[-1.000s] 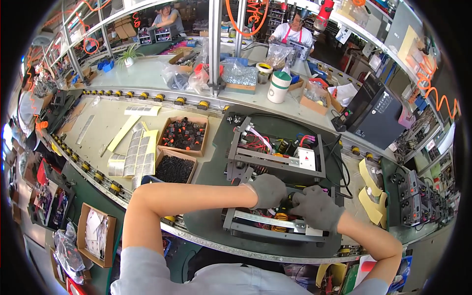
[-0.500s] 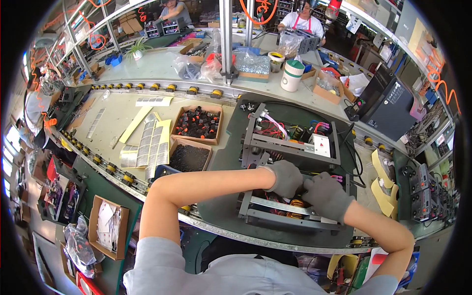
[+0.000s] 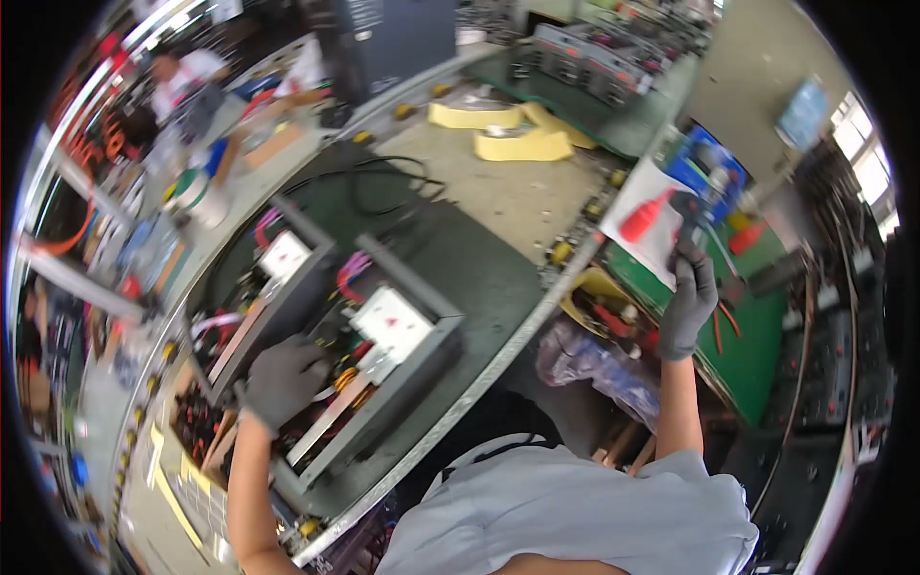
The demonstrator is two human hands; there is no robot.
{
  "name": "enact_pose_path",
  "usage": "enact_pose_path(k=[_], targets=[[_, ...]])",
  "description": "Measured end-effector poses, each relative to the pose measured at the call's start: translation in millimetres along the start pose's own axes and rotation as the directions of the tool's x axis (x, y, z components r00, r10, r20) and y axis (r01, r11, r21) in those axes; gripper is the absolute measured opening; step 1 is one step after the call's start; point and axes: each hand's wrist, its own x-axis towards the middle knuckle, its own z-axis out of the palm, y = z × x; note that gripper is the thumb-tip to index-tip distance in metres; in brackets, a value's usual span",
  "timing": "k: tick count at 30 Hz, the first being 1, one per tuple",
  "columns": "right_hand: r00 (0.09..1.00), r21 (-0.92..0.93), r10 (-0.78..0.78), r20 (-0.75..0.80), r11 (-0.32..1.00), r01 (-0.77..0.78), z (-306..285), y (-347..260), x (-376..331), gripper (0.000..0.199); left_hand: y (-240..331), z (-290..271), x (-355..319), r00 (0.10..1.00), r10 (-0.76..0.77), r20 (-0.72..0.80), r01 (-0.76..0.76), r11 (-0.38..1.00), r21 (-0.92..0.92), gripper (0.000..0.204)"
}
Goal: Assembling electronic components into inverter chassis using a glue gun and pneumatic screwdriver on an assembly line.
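Note:
Two open dark metal equipment chassis with wires and coils inside stand side by side on the green mat: a far chassis [image 3: 305, 233] and a near chassis [image 3: 433, 343]. My gloved left hand [image 3: 286, 381] rests over the near chassis, its fingers reaching in and mostly hidden. Out at the right, my gloved right hand [image 3: 688, 311] has its fingers closed at the lower end of a dark hand tool [image 3: 688, 213]; blur hides the tool's exact kind. Beside that tool a red bottle [image 3: 648, 217] lies on a white sheet [image 3: 628, 196].
A blue bin [image 3: 707, 171] and orange-handled pliers [image 3: 725, 326] are on the green side table [image 3: 743, 369]. Yellow paper strips [image 3: 522, 144] lie beyond the mat. A black cable [image 3: 383, 172] loops behind the chassis. Below the bench edge is a plastic-wrapped bundle [image 3: 585, 369].
My view has swung to the right. My right hand has left the near chassis and reached out to the side table, onto the dark tool. My left hand has stayed at the chassis.

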Motion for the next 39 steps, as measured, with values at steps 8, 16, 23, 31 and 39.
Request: enact_pose_path(k=[8,16,23,31,39], targets=[[0.964,-0.224,0.266,-0.014,0.939,-0.262,-61,76,8,0.030,31,-42,-5,0.929,-0.162,-0.334,0.158,0.987,-0.038,0.014],[0.897,-0.618,0.233,-0.377,0.658,-0.431,-28,125,58,0.071,30,-65,-88,0.865,-0.271,-0.422,0.292,0.956,-0.017,0.023],[0.766,0.228,0.642,0.026,0.742,-0.630,-53,178,80,0.027,9,-47,-93,0.811,-0.281,-0.512,0.293,0.954,-0.060,0.023],[0.926,0.277,0.297,0.234,0.892,-0.356,-57,-70,39,0.038,-15,-8,-88,0.433,-0.577,-0.693,0.215,0.812,-0.542,0.032],[0.410,0.324,-0.147,0.900,0.855,-0.405,124,-199,40,0.043,-102,53,-97,0.111,-0.901,-0.419,-0.164,0.399,-0.902,0.036]])
